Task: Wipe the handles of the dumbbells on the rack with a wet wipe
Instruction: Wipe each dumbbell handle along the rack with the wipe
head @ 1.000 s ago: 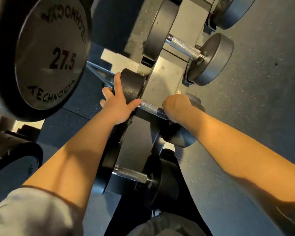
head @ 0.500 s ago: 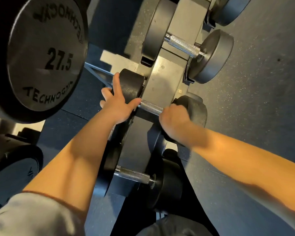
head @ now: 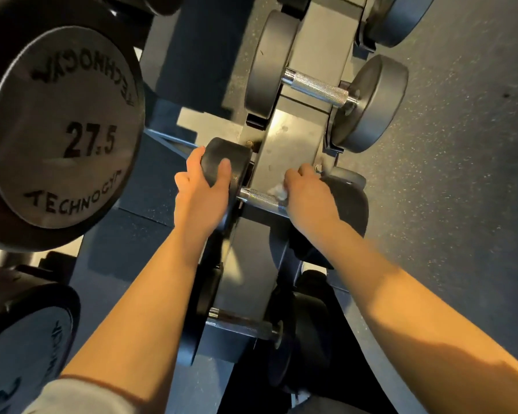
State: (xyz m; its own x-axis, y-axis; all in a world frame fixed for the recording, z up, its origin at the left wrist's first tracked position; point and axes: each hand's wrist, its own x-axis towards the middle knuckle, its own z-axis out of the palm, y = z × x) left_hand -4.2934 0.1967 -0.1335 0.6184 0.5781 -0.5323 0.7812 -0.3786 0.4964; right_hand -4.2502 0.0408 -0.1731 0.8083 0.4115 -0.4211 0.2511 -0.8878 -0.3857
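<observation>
While the left hand [head: 202, 192] grips the dumbbell's weight head [head: 225, 162] so it can't roll, the right hand [head: 307, 194] squeezes a wet wipe [head: 277, 190] around the handle [head: 260, 199].

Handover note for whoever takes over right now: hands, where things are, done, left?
Left hand: grips the black round end weight of the middle dumbbell, steadying it.
Right hand: curled round the knurled silver handle at its right end, with the white wet wipe showing at the fingers.
Done: can't tell which handles are already wiped.
Left: finish this handle's bare left stretch; check the upper chrome handle and lower dark handle on the grey rack.
</observation>
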